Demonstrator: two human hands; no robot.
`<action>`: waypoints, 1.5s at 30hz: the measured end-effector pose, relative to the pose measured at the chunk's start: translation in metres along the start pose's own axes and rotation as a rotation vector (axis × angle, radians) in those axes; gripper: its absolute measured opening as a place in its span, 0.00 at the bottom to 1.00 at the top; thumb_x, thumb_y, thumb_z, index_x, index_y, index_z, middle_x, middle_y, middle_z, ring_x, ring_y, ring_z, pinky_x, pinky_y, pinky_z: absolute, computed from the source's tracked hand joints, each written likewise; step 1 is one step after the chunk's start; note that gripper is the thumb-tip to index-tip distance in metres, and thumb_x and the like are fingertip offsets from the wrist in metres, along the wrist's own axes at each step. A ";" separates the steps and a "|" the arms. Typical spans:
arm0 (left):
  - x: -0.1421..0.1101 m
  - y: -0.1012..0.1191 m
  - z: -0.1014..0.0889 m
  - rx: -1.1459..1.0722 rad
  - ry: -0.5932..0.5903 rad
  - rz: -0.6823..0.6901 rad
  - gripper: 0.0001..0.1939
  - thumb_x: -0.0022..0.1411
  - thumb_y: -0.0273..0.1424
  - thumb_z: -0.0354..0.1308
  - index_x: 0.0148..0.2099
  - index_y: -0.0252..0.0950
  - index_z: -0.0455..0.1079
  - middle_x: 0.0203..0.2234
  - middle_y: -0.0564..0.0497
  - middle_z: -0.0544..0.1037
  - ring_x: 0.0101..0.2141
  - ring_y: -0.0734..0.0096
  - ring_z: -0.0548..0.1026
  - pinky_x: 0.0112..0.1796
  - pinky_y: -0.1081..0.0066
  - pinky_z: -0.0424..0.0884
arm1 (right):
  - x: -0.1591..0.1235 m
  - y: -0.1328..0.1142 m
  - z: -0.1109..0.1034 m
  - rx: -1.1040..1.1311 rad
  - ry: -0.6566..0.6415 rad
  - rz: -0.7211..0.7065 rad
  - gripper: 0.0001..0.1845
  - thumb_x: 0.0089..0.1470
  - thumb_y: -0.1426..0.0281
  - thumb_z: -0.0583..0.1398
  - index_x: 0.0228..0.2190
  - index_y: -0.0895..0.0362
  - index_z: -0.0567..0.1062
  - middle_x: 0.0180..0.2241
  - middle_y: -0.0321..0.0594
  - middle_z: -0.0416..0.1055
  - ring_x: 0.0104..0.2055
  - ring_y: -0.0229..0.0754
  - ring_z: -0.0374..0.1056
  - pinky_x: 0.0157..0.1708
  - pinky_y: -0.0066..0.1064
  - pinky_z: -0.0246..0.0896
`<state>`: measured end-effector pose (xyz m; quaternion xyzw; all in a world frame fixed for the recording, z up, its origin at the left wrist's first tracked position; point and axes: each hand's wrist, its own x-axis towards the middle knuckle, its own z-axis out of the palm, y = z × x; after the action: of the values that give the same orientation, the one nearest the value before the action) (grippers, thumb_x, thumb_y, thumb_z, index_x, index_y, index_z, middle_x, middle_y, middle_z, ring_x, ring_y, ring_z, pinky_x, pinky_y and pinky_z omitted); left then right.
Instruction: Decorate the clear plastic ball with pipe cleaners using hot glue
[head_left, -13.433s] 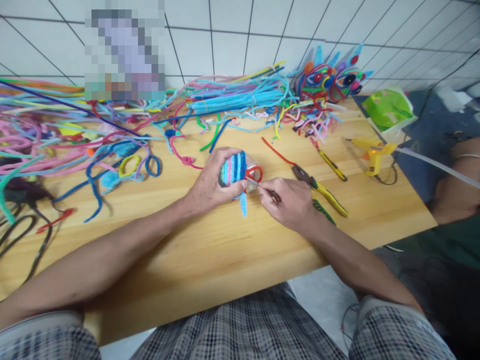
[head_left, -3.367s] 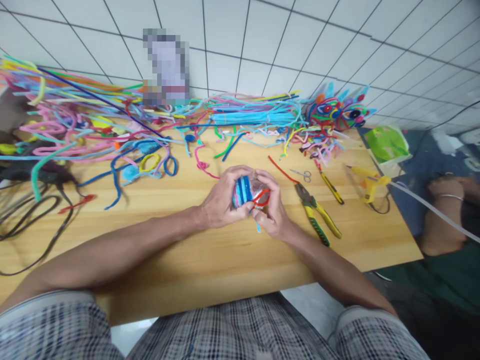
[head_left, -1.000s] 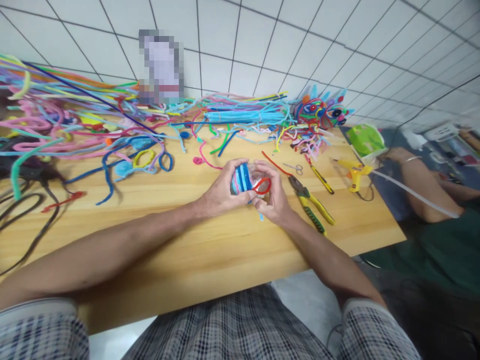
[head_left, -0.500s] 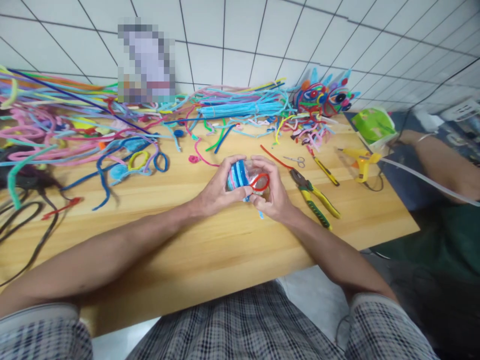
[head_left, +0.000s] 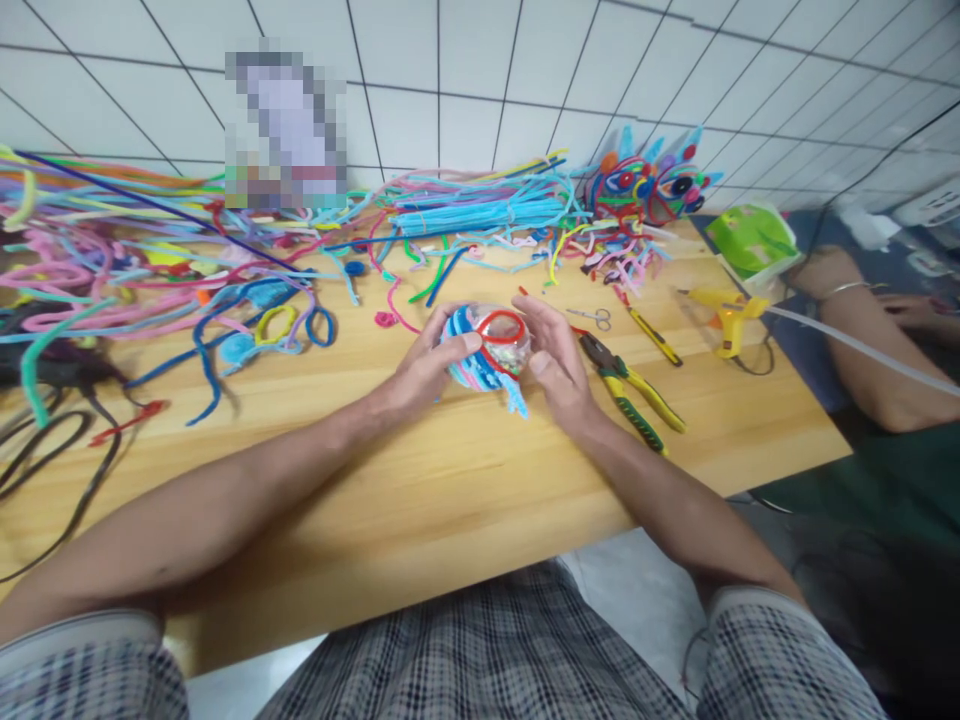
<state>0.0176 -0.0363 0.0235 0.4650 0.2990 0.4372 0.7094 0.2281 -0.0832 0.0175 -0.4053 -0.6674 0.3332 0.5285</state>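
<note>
My left hand point(head_left: 431, 365) is closed on a pipe-cleaner-wrapped ball point(head_left: 469, 365), its thumb pressed on the front. Blue, light blue and pink pipe cleaners band the ball's left part, while the right part is clear and shiny. A red pipe-cleaner loop point(head_left: 504, 328) lies across that clear part. From the lower edge sticks a light blue fringed end point(head_left: 516, 397). My right hand point(head_left: 559, 360) curves beside the ball's right side, fingers and thumb apart. Whether its fingertips touch the ball behind is hard to see.
Right of my hands lie pliers point(head_left: 622, 385), small scissors point(head_left: 592, 318), a yellow utility knife point(head_left: 656, 335) and a glue gun point(head_left: 727, 318). Pipe cleaners point(head_left: 480, 215) heap along the back beside finished pipe-cleaner faces point(head_left: 622, 190). Another person's arm point(head_left: 862, 340) is at right; black cords point(head_left: 82, 470) at left.
The ball has turned, bringing the red loop upward and more of the clear part and the fringed end into view. My right hand has loosened and moved slightly right.
</note>
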 end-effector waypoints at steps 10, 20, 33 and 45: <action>0.004 0.014 0.000 -0.213 -0.045 -0.180 0.28 0.62 0.45 0.70 0.58 0.34 0.76 0.48 0.42 0.88 0.53 0.44 0.86 0.53 0.48 0.85 | -0.002 0.002 -0.003 -0.070 0.070 0.013 0.38 0.67 0.41 0.62 0.68 0.47 0.69 0.71 0.47 0.70 0.74 0.56 0.66 0.76 0.59 0.60; 0.008 0.017 -0.006 -0.346 -0.088 -0.300 0.22 0.67 0.43 0.63 0.56 0.35 0.79 0.47 0.42 0.89 0.55 0.43 0.86 0.56 0.46 0.84 | -0.001 -0.009 0.002 0.068 0.055 0.115 0.37 0.65 0.40 0.63 0.66 0.45 0.71 0.69 0.44 0.72 0.73 0.57 0.67 0.76 0.58 0.60; 0.010 0.032 -0.014 -0.359 -0.100 -0.278 0.27 0.65 0.50 0.64 0.58 0.39 0.78 0.52 0.42 0.88 0.61 0.35 0.82 0.53 0.44 0.84 | 0.010 -0.002 -0.002 0.139 0.315 0.201 0.34 0.63 0.35 0.62 0.55 0.48 0.76 0.61 0.46 0.79 0.66 0.54 0.74 0.71 0.53 0.65; 0.010 0.047 -0.009 -0.444 0.032 -0.298 0.25 0.72 0.51 0.58 0.60 0.41 0.78 0.50 0.43 0.88 0.55 0.42 0.85 0.49 0.47 0.86 | 0.012 0.010 -0.004 -0.083 0.127 0.258 0.34 0.57 0.44 0.71 0.57 0.49 0.77 0.60 0.47 0.81 0.64 0.55 0.76 0.68 0.53 0.68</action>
<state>-0.0018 -0.0152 0.0633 0.2417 0.2722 0.3901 0.8458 0.2327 -0.0678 0.0149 -0.5295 -0.5882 0.3440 0.5053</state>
